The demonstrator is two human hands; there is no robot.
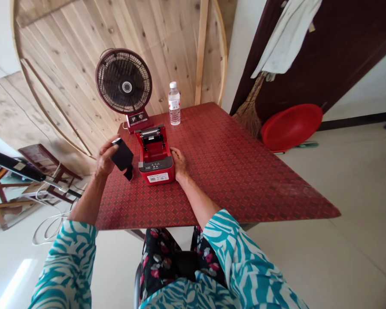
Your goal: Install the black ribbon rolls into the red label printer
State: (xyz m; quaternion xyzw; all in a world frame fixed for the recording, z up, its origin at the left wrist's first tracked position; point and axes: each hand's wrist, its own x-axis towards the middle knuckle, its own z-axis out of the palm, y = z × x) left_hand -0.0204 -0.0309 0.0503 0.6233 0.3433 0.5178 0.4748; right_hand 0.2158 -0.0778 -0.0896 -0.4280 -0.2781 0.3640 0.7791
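My left hand (106, 155) is closed on a black paper roll (122, 153), holding it tilted at the left of a small printer. The roll's end looks pale, and a loose black tail (128, 173) hangs from its lower edge. The red and dark grey label printer (157, 169) stands on the table with its lid (152, 134) raised and its red inner bay showing. A white sticker (158, 177) is on its front. My right hand (179, 163) grips the printer's right side; some of its fingertips are hidden.
A dark red fan (125, 83) stands behind the printer, and a water bottle (174, 105) stands to the right of the fan. Both are on the red patterned table (238, 171). A broom (249, 111) and a red basin (291, 127) lean by the door. Chairs (43, 161) stand at left.
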